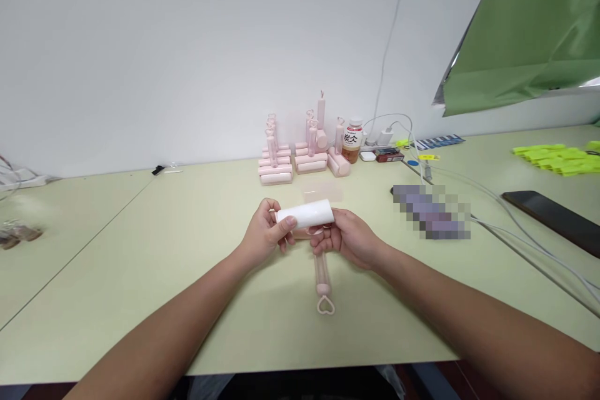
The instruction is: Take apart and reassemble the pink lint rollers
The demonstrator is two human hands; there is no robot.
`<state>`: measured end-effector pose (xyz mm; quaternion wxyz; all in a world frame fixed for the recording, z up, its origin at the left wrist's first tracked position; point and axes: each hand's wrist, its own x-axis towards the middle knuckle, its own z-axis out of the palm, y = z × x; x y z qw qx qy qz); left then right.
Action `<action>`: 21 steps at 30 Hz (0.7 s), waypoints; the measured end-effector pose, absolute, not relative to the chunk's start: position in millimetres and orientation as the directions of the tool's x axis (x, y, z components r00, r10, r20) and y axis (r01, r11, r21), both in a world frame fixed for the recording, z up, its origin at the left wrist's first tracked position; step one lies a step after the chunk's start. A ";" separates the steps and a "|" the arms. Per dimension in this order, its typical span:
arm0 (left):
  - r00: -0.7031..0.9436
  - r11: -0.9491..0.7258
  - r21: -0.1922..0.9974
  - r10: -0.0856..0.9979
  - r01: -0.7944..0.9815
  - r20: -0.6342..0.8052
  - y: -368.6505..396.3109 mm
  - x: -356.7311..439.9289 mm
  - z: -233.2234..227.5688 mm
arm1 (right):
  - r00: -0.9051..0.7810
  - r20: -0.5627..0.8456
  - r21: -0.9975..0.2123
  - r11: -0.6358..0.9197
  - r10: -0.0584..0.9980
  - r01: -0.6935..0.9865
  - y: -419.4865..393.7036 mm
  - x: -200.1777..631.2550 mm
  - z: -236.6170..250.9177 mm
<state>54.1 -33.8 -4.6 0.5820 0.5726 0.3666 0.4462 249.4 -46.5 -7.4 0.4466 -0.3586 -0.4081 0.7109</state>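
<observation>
- White cylindrical lint-roller roll sits crosswise at the top of a pink plastic handle with a heart-shaped loop, held above the pale green table.
- Left hand pinches the roll's left end, thumb on its front.
- Right hand is closed around the handle's neck just below the roll.
- Judged step: seating the roll; next calls for a straight sideways push.
- Behind stand finished pink rollers, a small bottle and white cables.
</observation>
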 end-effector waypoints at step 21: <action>0.360 0.183 0.904 0.932 -0.385 -0.035 -47.5 65.1 8.2 | -0.603 -0.044 -0.932 -0.251 0.797 -0.263 -60.9 248.4 -6.6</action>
